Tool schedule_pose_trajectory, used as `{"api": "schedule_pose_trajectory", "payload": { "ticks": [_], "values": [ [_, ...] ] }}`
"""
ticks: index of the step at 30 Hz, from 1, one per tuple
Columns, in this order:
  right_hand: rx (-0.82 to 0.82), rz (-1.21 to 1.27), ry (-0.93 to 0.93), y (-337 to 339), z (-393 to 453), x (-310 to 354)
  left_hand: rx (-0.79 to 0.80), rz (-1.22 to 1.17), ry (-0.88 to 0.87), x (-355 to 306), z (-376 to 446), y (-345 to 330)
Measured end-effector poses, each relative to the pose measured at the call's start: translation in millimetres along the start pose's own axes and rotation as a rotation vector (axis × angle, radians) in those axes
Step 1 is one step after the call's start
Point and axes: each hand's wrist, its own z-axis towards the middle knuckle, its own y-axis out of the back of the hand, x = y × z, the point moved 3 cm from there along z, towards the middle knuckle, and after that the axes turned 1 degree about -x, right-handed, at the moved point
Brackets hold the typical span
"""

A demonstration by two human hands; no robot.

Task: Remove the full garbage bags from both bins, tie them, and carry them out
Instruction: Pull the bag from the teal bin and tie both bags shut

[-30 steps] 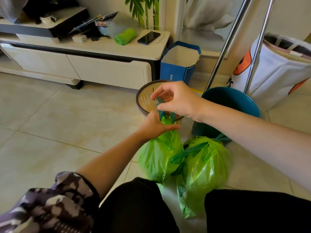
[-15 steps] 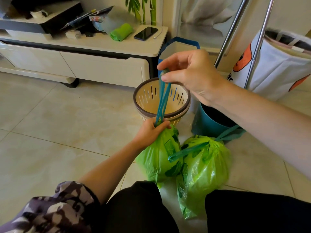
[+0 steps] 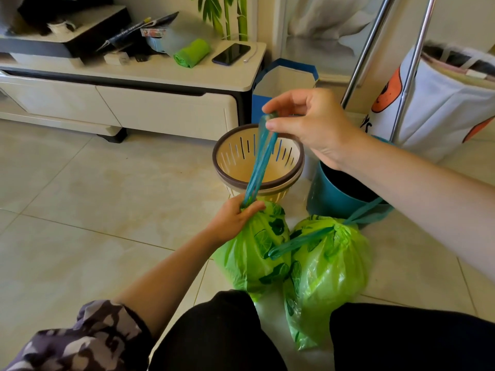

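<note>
Two full green garbage bags sit on the tiled floor between my knees. My left hand [image 3: 235, 218] grips the gathered neck of the left bag [image 3: 254, 253]. Its blue drawstring [image 3: 258, 162] runs taut up to my right hand [image 3: 310, 124], which pinches its top end between thumb and fingers. The right bag [image 3: 324, 269] lies cinched, with its own blue drawstring [image 3: 305, 241] trailing across it. Behind the bags stand a cream slotted bin [image 3: 241, 167] with a brown rim and a teal bin [image 3: 332, 194], both without a bag.
A low white TV cabinet [image 3: 160, 103] at the back carries a phone [image 3: 231, 53] and a green bag roll [image 3: 191, 52]. A blue paper bag [image 3: 281, 81], two metal poles [image 3: 364, 52] and a white fabric hamper [image 3: 442, 103] stand behind the bins.
My right hand has risen from just above the left hand, pulling the left bag's blue drawstring up and taut. The left hand has kept its grip on the bag's neck.
</note>
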Motion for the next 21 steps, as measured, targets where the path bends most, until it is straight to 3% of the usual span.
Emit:
{"api": "schedule_pose_trajectory", "payload": {
  "ticks": [3, 8, 10, 12, 15, 21],
  "values": [
    [-0.021, -0.029, 0.005, 8, 6, 0, -0.053, -0.063, -0.081, -6, -1, 11],
    [-0.043, -0.248, 0.021, 16, 8, -6, -0.041, -0.121, 0.006, -14, -5, 17],
    [-0.098, -0.317, -0.098, 23, 8, -26, -0.075, -0.172, 0.068, -11, -4, 19],
    [-0.139, -0.279, -0.353, 25, -1, -57, -0.112, -0.232, 0.109, -10, -4, 21],
    [0.053, -0.294, -0.608, 4, -27, -99, -0.114, -0.284, 0.14, -8, -4, 18],
    [0.263, -0.144, -0.525, -38, -43, -103, -0.063, -0.338, 0.155, -17, -7, 9]
  ]
}}
